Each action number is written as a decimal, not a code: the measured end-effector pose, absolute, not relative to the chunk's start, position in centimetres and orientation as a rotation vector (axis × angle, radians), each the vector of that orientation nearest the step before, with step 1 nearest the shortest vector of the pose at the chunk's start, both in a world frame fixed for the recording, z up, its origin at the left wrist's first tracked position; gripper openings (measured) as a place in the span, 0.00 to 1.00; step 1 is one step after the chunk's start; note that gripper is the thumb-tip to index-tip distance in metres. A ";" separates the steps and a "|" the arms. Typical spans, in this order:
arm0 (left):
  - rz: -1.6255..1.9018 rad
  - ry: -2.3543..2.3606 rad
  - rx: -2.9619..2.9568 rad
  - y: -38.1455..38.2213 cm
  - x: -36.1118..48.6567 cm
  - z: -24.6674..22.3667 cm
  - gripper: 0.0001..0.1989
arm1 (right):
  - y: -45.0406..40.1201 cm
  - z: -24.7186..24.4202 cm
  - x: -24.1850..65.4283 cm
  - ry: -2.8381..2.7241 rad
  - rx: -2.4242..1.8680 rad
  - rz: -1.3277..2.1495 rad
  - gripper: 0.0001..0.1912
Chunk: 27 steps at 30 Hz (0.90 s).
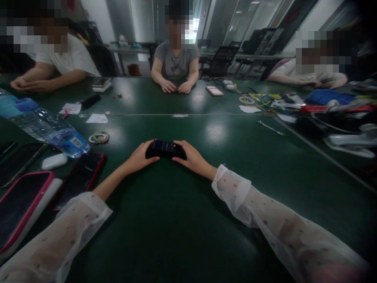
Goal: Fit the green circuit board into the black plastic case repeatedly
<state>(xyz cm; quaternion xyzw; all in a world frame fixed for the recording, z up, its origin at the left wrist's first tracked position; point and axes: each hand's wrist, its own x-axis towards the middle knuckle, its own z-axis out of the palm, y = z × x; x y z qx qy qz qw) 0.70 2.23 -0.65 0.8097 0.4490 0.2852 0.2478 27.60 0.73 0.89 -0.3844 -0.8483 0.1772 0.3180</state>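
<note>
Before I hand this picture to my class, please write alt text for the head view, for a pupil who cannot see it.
A person's left hand and right hand hold a small black device by its two ends at a dark green table. A clear bottle and phones are on the left, tangled cables on the right, and three people sit beyond.

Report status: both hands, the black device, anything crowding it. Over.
Left hand and right hand gripping opposite ends of black device. Screen shows pale marks, too small to read. Beaded loops and red-edged phone off to the left, not touching device.
</note>
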 end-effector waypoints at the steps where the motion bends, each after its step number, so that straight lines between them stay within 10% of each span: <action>1: 0.780 1.223 2.206 2.2 0.7 -0.6 0.36 | 0.7 0.9 27.6 -2.231 -1.010 0.472 0.30; 27: 0.787 1.166 2.236 1.9 0.8 -0.1 0.35 | 0.3 1.2 27.7 -2.265 -0.927 0.446 0.28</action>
